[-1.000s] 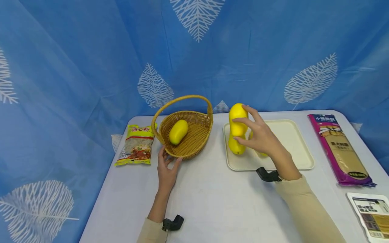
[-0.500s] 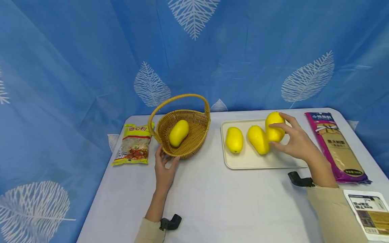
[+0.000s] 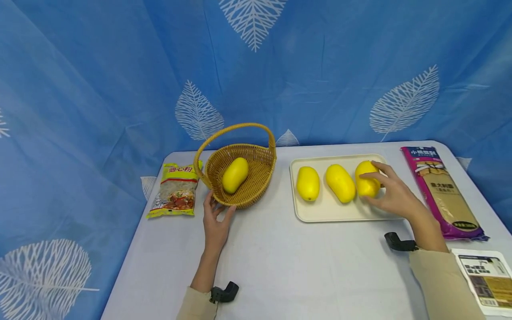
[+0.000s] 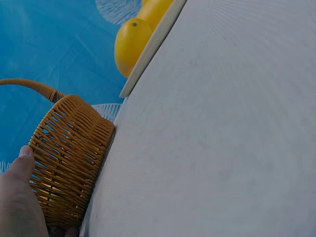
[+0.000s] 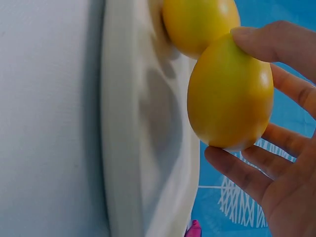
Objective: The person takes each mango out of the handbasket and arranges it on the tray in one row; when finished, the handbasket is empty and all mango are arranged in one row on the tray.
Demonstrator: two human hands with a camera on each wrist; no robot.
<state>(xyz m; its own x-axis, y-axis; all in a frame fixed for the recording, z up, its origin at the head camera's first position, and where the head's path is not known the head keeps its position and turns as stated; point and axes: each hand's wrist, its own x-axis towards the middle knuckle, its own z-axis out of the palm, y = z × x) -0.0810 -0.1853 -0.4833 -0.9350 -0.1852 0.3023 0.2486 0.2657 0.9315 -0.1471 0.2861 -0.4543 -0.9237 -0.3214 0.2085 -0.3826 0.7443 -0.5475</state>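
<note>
Yellow fruits sit in two places on the white bench: one in the basket, three at the tray. From the left I see a yellow-and-red packet, then the left grip, fingers and thumb spread against the near side of the wicker basket. One fruit lies aslant inside it. Next comes the cream tray, two fruits lying apart on it; at its right the rightmost fruit is pinched between thumb and fingers of the right grip. Whether it bears on the tray, I cannot tell. Farther right lies a purple packet.
</note>
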